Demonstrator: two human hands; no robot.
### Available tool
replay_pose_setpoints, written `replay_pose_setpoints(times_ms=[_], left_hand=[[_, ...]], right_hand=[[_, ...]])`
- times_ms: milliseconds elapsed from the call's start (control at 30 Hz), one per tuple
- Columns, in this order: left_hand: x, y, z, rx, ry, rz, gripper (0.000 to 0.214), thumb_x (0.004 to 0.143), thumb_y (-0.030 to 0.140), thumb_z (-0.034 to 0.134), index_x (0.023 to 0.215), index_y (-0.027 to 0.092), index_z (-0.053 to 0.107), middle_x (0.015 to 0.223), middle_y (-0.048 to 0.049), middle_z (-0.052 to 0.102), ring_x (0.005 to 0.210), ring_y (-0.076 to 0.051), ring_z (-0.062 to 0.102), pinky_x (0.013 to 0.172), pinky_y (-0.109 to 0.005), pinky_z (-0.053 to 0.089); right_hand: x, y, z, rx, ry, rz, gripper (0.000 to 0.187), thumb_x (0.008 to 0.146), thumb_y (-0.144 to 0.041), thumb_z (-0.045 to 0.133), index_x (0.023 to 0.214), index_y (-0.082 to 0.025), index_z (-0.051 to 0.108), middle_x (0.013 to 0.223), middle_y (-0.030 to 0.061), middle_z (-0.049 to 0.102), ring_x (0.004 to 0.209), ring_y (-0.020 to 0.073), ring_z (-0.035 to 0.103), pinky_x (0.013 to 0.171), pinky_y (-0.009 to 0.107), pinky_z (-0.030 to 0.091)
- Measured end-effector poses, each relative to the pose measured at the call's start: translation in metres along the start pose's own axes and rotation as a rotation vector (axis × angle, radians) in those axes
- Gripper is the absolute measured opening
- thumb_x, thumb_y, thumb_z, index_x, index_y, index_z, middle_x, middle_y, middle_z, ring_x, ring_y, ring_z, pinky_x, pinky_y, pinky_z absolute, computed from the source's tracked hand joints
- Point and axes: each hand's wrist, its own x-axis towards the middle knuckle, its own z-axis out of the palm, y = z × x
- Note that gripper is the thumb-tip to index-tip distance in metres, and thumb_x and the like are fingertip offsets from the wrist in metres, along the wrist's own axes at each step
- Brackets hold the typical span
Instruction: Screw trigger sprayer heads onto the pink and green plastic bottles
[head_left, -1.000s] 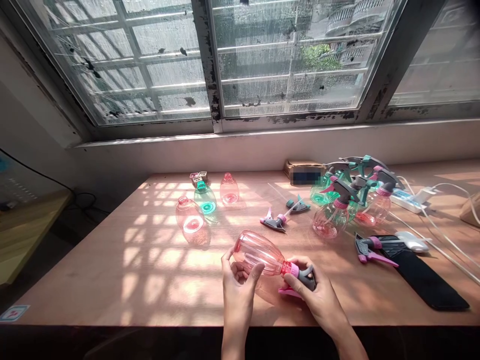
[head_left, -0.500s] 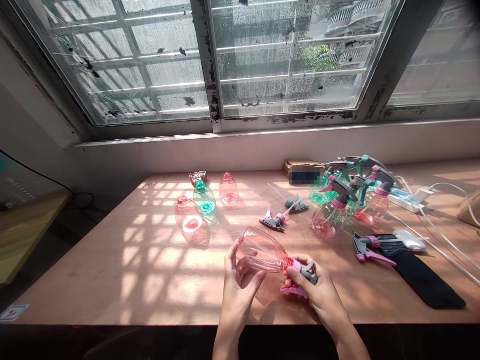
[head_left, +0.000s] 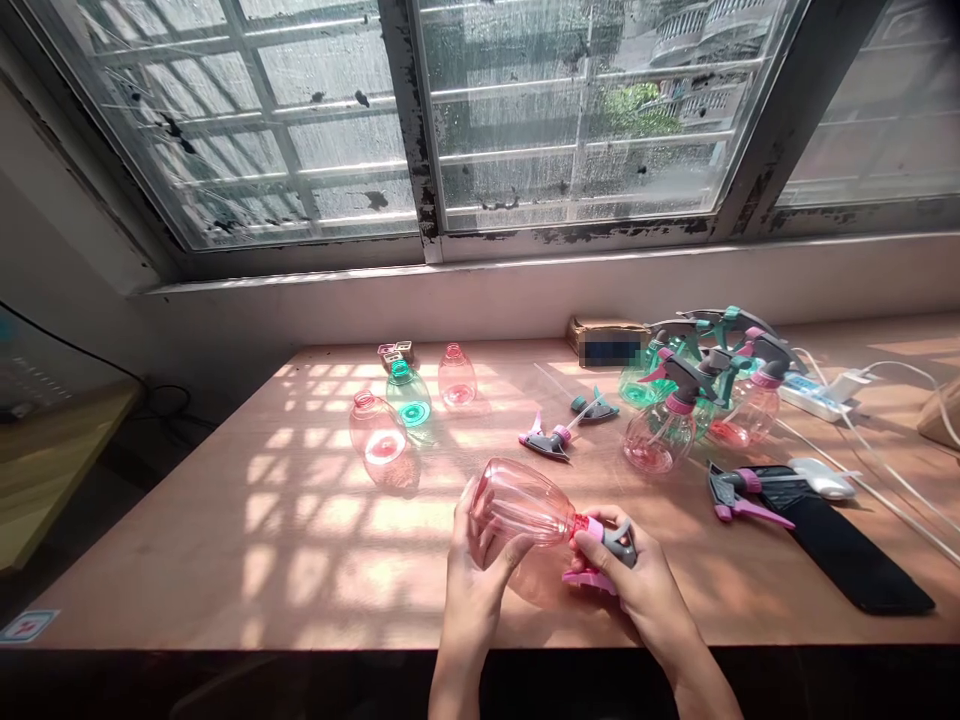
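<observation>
A clear pink spray bottle [head_left: 521,500] lies on its side above the wooden table [head_left: 225,520], base pointing up and left. My left hand [head_left: 480,570] wraps its fingers round the bottle's body. My right hand [head_left: 637,585] grips the grey and pink trigger head [head_left: 609,555] at the bottle's neck, thumb and fingers closed on it.
Three capless bottles, two pink [head_left: 375,432] [head_left: 457,376] and one green [head_left: 409,396], stand at the back left. Loose trigger heads [head_left: 551,440] [head_left: 742,495] lie mid-table. Several finished spray bottles [head_left: 690,390] cluster at the right, by a cardboard box [head_left: 607,340], power strip [head_left: 814,395] and black phone [head_left: 855,555].
The bottle has tipped so its base rises a little higher, and my left hand has shifted its grip round the body. My right hand stays on the trigger head.
</observation>
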Motion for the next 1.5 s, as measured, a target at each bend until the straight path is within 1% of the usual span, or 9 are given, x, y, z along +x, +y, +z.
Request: replay_pose_setpoints(times_ms=[167,400,633,733,900,1067,1200,1333,1500], left_hand=[[0.000,-0.002,-0.001,0.038,-0.061,0.053,0.077,0.085,0.031,0.088,0.153,0.036,0.051,0.165,-0.0075,0.050,0.154,-0.033,0.046,0.126,-0.046,0.039],[-0.005,0.001,0.002,0.047,0.014,0.016,0.082,0.086,0.039,0.087,0.156,0.033,0.044,0.160,-0.0098,0.053,0.150,-0.033,0.050,0.126,-0.049,0.038],[-0.002,-0.004,0.002,0.090,0.018,0.053,0.085,0.077,0.032,0.093,0.150,0.033,0.050,0.160,-0.0107,0.054,0.151,-0.036,0.049,0.123,-0.051,0.043],[0.000,-0.005,0.002,0.104,0.000,0.069,0.085,0.079,0.030,0.091,0.152,0.033,0.047,0.162,-0.0104,0.051,0.152,-0.035,0.048,0.125,-0.053,0.041],[-0.004,0.000,0.002,0.120,-0.013,0.042,0.099,0.070,0.031,0.097,0.153,0.033,0.042,0.158,-0.0111,0.054,0.154,-0.034,0.043,0.128,-0.052,0.035],[-0.006,0.001,0.001,0.046,0.018,0.010,0.081,0.085,0.046,0.086,0.152,0.030,0.044,0.156,-0.0138,0.056,0.150,-0.035,0.050,0.124,-0.052,0.040],[-0.003,0.003,0.002,0.030,0.072,0.009,0.083,0.076,0.042,0.094,0.147,0.030,0.052,0.150,-0.0116,0.063,0.150,-0.035,0.050,0.124,-0.051,0.040],[-0.001,0.005,0.003,0.012,0.015,0.023,0.080,0.077,0.035,0.093,0.148,0.032,0.057,0.152,-0.0103,0.062,0.148,-0.035,0.052,0.124,-0.048,0.041],[-0.004,0.006,0.003,-0.001,-0.034,0.022,0.086,0.080,0.037,0.090,0.155,0.035,0.048,0.153,-0.0096,0.061,0.139,-0.033,0.061,0.118,-0.045,0.049]], right_hand=[[0.002,0.002,-0.004,-0.005,0.024,0.010,0.049,0.079,-0.053,0.093,0.106,-0.019,0.070,0.071,0.0010,0.074,0.067,0.0195,0.073,0.064,0.032,0.068],[-0.003,-0.004,0.005,-0.064,-0.014,-0.018,0.046,0.076,-0.052,0.096,0.100,-0.019,0.074,0.077,-0.0009,0.072,0.069,0.0181,0.072,0.066,0.032,0.069],[0.000,0.000,-0.001,-0.006,-0.041,0.014,0.047,0.077,-0.049,0.096,0.103,-0.018,0.071,0.073,-0.0009,0.072,0.067,0.0190,0.071,0.064,0.035,0.069],[0.003,0.001,-0.003,0.031,-0.040,0.019,0.046,0.078,-0.047,0.096,0.103,-0.018,0.070,0.073,-0.0014,0.072,0.067,0.0174,0.071,0.066,0.035,0.069],[0.002,-0.001,-0.001,0.011,-0.046,0.008,0.046,0.078,-0.047,0.096,0.103,-0.018,0.070,0.072,-0.0009,0.072,0.067,0.0180,0.071,0.064,0.033,0.068],[-0.002,-0.005,0.004,-0.023,-0.038,0.013,0.048,0.074,-0.050,0.098,0.101,-0.019,0.072,0.073,-0.0020,0.072,0.066,0.0186,0.072,0.065,0.035,0.070],[-0.002,-0.004,0.002,-0.033,-0.052,0.007,0.047,0.077,-0.050,0.095,0.101,-0.019,0.072,0.070,-0.0014,0.072,0.064,0.0190,0.072,0.065,0.036,0.069],[0.001,-0.002,-0.003,-0.004,-0.024,0.008,0.049,0.078,-0.051,0.095,0.105,-0.018,0.070,0.070,0.0001,0.073,0.065,0.0194,0.071,0.066,0.037,0.069],[-0.001,-0.004,-0.001,0.010,-0.013,0.003,0.049,0.074,-0.052,0.097,0.101,-0.019,0.072,0.070,-0.0003,0.072,0.063,0.0195,0.071,0.064,0.037,0.068]])
